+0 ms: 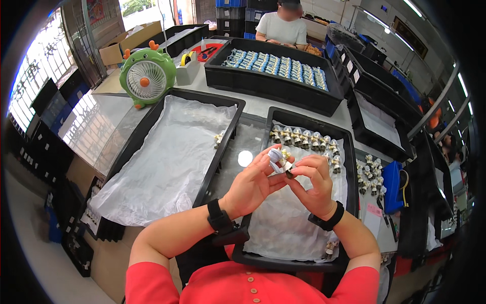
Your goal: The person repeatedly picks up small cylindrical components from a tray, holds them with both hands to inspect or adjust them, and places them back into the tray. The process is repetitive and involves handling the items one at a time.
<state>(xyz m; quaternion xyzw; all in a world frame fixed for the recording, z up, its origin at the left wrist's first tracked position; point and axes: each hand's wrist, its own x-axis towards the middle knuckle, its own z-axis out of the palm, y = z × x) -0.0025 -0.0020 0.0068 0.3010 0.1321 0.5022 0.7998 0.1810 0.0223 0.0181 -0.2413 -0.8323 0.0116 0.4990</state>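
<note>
A small figurine [277,157] with a pale grey-lilac top, cream middle and dark base is held up between my two hands. My left hand [251,182] has its fingers closed around the upper part. With thumb and fingertips, my right hand [315,183] pinches at the dark lower end. Both hands are above a black tray [349,167] lined with crinkled white sheet. Similar figurines [306,138] stand in a row along that tray's far edge and down its right side. One more figurine [330,248] is in the near right corner.
Another lined black tray [152,152] lies left, with figurines [219,138] at its right edge. Loose figurines [372,172] and a blue box [392,185] are at right. Beyond stand a full tray [273,83], a green fan [147,75], a tape dispenser [187,68] and a seated person [281,30].
</note>
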